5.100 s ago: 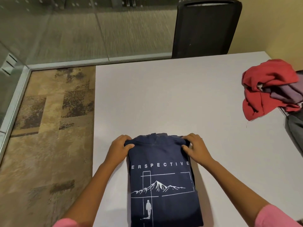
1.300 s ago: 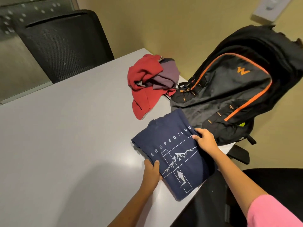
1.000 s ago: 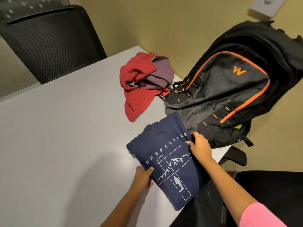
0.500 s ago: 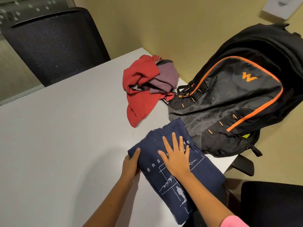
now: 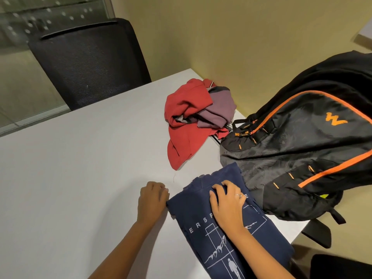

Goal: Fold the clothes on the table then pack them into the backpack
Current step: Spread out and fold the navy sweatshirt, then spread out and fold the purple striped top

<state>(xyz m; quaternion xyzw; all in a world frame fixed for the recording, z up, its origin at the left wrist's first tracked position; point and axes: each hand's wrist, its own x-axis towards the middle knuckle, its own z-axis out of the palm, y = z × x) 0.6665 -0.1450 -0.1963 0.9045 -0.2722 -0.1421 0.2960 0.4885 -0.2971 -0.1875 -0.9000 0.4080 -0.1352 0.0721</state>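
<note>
A folded navy shirt (image 5: 231, 238) with a white mountain print lies at the table's near right edge, its far corner against the backpack. My right hand (image 5: 227, 202) sits on top of it near the collar, fingertips curled into the fabric. My left hand (image 5: 153, 198) rests on the table with curled fingers, its thumb side against the shirt's left corner; the thumb is hidden. The black backpack (image 5: 302, 141) with orange trim lies tilted at the right. A crumpled red garment (image 5: 185, 125) and a purple one (image 5: 217, 111) are heaped beyond the shirt.
The white table (image 5: 80, 168) stretches away to the left. A black mesh chair (image 5: 88, 63) stands at its far side. A beige wall runs behind the backpack, and a dark chair seat (image 5: 342, 266) shows at the bottom right.
My right hand's flat fingers have curled into the shirt near its collar. My left hand's thumb has left the top of the shirt, and the hand now sits beside its left corner.
</note>
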